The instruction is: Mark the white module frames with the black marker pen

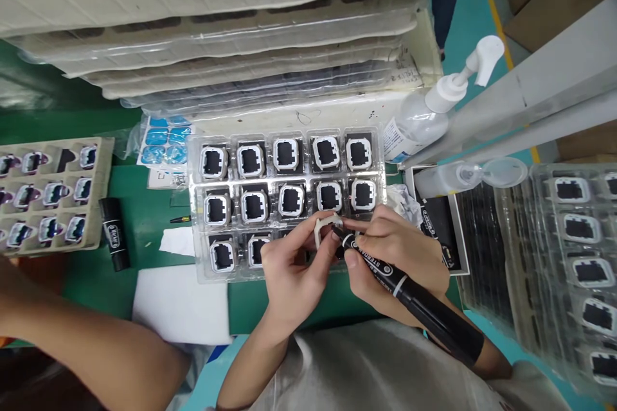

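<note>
Pinched between the fingers of my left hand (299, 270) is a small white plastic frame (319, 228), raised over the near edge of a clear plastic tray (196, 218). My right hand (398, 250) is closed around a thick black marker (409, 298), its tip end pointing at the frame. Whether the tip touches the frame is hidden by my fingers. In the tray's pockets sit rows of white square frames (250, 160) with black centres. Both hands cover part of the nearest row.
Stacked trays (241, 19) stand behind. A pump bottle (419, 115) and another clear bottle (448, 176) are at right, beside more filled trays (578, 228). At left lie a black marker cap (114, 234), a white cloth (183, 305) and a beige parts tray (103, 186). Another person's arm (96, 347) reaches in.
</note>
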Demonstrator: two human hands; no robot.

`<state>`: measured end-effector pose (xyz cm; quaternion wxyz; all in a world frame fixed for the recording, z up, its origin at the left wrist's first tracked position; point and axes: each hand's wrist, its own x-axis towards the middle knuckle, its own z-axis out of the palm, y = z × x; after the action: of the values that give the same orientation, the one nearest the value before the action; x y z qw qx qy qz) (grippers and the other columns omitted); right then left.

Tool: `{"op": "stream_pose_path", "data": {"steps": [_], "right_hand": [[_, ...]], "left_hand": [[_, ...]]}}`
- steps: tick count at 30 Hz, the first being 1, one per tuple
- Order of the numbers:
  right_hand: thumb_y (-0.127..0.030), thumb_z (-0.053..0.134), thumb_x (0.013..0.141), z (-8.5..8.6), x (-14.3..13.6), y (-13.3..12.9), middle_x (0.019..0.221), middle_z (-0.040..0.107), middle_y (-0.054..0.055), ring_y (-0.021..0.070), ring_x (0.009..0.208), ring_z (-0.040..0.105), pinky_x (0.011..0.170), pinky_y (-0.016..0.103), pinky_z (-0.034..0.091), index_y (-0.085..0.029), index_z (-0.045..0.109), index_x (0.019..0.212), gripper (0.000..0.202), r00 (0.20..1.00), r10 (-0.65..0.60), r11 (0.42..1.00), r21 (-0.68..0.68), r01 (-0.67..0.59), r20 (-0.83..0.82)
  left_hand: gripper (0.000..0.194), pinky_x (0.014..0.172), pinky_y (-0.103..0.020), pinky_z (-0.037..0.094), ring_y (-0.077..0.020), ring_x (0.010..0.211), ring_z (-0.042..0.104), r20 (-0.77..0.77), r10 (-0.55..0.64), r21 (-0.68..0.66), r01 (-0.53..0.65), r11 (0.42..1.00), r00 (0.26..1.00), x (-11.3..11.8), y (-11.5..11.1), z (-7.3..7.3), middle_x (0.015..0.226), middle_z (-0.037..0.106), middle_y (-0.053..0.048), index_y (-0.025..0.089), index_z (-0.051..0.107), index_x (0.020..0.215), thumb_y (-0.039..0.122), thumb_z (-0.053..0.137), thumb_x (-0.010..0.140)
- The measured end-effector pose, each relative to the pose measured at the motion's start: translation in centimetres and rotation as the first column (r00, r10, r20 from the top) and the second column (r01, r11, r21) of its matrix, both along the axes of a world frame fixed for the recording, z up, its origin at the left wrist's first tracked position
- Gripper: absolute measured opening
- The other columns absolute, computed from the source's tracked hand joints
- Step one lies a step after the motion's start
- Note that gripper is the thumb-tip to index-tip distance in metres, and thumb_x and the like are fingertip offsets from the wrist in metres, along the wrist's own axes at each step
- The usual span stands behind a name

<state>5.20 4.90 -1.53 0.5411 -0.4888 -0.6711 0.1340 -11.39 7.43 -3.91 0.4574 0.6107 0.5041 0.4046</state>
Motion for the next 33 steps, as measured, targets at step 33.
{"op": "stream_pose_path", "data": {"steps": [33], "right_hand": [[0.003,0.075,0.084,-0.1,-0.2,0.0,0.088,0.066,0.002,0.0196,0.081,0.067,0.087,0.050,0.072,-0.022,0.068,0.109,0.036,0.967,0.102,0.993,-0.032,-0.112,-0.235]], "left_hand": [[0.029,0.071,-0.015,0.062,-0.0095,0.070,0.076,0.206,0.018,-0.012,-0.016,1.000,0.978,0.3,0.1,-0.3,0.095,0.086,0.000,0.026,0.085,0.121,0.015,0.083,0.094]]}}
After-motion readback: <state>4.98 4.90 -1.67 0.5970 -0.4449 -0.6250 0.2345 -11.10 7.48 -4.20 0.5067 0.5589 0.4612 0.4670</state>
